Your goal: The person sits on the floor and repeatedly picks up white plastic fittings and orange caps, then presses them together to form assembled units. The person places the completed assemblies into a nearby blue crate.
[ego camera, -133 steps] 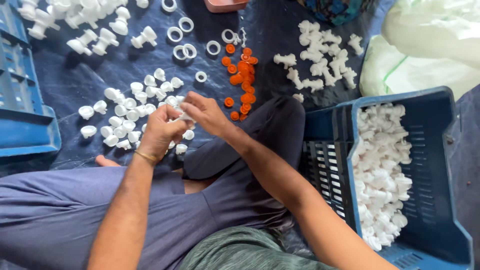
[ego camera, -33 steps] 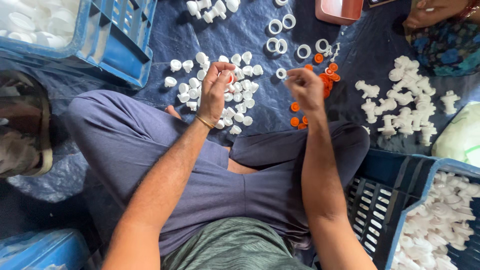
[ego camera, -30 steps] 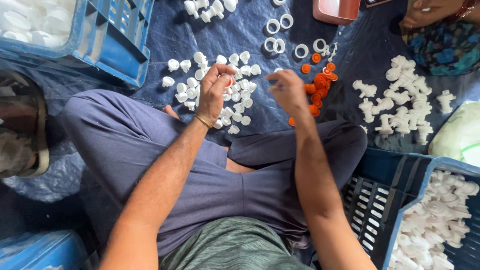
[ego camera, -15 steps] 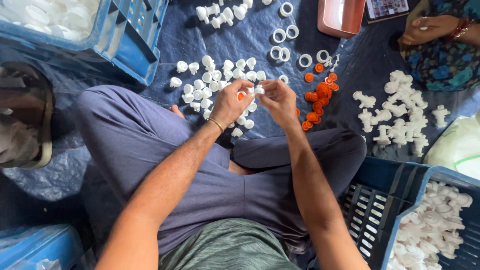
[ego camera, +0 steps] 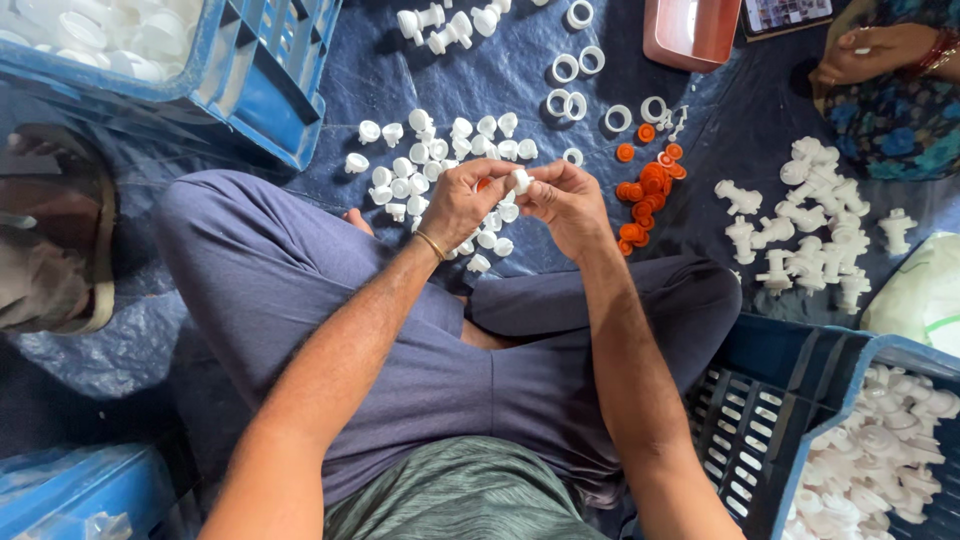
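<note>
Both hands meet over the dark blue sheet in front of my crossed legs. My left hand point(ego camera: 463, 203) and my right hand point(ego camera: 566, 201) pinch one small white plastic cap point(ego camera: 519, 181) between their fingertips, with a bit of orange showing at my left fingers. Under and behind the hands lies a scatter of several white caps point(ego camera: 425, 165). To the right of my right hand sits a small heap of orange rings point(ego camera: 645, 195). White rings point(ego camera: 563, 100) lie farther out.
A blue crate point(ego camera: 255, 85) holding white parts stands at the upper left. Another blue crate point(ego camera: 760, 440) with white pieces is at the lower right. White assembled fittings point(ego camera: 810, 225) lie at the right. A pink tray point(ego camera: 690, 35) and another person's hand point(ego camera: 870, 55) are at the top right.
My right hand moved left from the orange rings to meet my left hand. Both hands now hold one white cap together. The view has shifted slightly.
</note>
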Demonstrator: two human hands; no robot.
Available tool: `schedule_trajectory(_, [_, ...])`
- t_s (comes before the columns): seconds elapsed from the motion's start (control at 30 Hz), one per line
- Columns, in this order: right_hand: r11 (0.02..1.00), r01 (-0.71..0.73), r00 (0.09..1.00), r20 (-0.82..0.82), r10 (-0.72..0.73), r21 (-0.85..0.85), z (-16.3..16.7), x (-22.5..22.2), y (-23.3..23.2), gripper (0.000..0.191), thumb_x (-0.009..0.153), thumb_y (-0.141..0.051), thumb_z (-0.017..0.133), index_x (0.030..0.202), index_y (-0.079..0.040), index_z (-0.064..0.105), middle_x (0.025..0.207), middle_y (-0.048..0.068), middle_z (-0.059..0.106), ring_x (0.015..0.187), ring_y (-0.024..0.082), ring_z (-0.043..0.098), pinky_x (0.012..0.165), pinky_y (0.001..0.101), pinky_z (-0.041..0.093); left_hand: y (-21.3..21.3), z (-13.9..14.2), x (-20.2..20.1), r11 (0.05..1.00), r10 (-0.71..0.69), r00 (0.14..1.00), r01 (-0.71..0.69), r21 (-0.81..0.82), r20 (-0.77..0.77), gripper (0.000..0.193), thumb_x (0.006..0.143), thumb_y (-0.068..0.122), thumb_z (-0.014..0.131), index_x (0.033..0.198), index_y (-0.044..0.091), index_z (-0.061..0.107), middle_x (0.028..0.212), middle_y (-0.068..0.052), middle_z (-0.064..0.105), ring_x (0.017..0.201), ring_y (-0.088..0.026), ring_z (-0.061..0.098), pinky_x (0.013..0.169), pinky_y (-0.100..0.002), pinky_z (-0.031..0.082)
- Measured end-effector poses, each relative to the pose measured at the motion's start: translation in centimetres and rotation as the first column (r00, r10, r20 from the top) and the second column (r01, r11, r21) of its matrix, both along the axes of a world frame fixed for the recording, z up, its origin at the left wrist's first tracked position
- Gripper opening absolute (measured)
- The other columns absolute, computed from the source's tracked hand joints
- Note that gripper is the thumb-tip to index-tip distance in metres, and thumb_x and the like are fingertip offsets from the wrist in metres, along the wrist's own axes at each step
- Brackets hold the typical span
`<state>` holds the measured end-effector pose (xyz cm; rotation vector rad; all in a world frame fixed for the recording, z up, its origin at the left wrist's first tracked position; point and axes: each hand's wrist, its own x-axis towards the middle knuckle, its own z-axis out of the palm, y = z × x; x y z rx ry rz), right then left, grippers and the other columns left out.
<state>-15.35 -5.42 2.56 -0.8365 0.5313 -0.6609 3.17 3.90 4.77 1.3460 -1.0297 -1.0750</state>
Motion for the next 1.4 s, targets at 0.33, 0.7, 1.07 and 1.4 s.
schedule_trajectory(0.33, [0.933,0.111,0.966,-0.183,-0.182,-0.342,1.3,0.3,0.7,0.010,0.094,0.001,0.074,0.102,0.004,0.070,0.096,0.013,0.074,0.085,0.017,0.074,0.072,0.0297,0.064,0.0,-2.2,-0.4,0.987,-0.032,0.957,0.076,-0.143,0.289,0.041,0.094,0.011,0.067,0.133,0.006,0.057,0.126,-0.017,0.063,0.115,-0.029,0.059,0.100,-0.039,0.052])
schedule_trajectory(0.7, [0.849,-0.047,0.904,-0.385,-0.188,-0.526,1.3,0.7,0.7,0.011,0.091,0.001,0.075,0.101,0.005,0.072,0.090,0.010,0.076,0.076,0.011,0.072,0.064,0.0242,0.060,0.2,-1.0,-0.5,0.946,0.075,0.855,0.101,-0.307,0.512,0.041,0.087,0.005,0.076,0.125,0.012,0.063,0.117,-0.006,0.069,0.111,-0.029,0.058,0.097,-0.042,0.051])
schedule_trajectory(1.07, [0.922,-0.116,0.879,-0.470,-0.078,-0.371,1.8,-0.3,-1.2,0.016,0.094,-0.013,0.075,0.100,0.002,0.077,0.087,0.007,0.078,0.075,0.011,0.073,0.063,0.0237,0.060,0.1,-0.7,-1.0,0.938,0.069,0.867,0.113,-0.329,0.493,0.035,0.086,0.003,0.074,0.119,0.009,0.062,0.111,-0.007,0.067,0.105,-0.029,0.060,0.091,-0.041,0.051])
schedule_trajectory(1.4, [0.423,-0.404,0.238,-0.539,-0.808,-0.811,-2.0,-2.6,-8.3,0.061,0.083,-0.013,0.081,0.139,-0.008,0.057,0.098,0.026,0.062,0.087,0.044,0.065,0.073,0.0513,0.053,-0.2,-1.4,-1.4,0.965,-0.046,0.899,0.154,-0.215,0.436,0.029,0.089,0.010,0.073,0.115,0.009,0.059,0.105,-0.007,0.066,0.098,-0.027,0.062,0.086,-0.040,0.051])
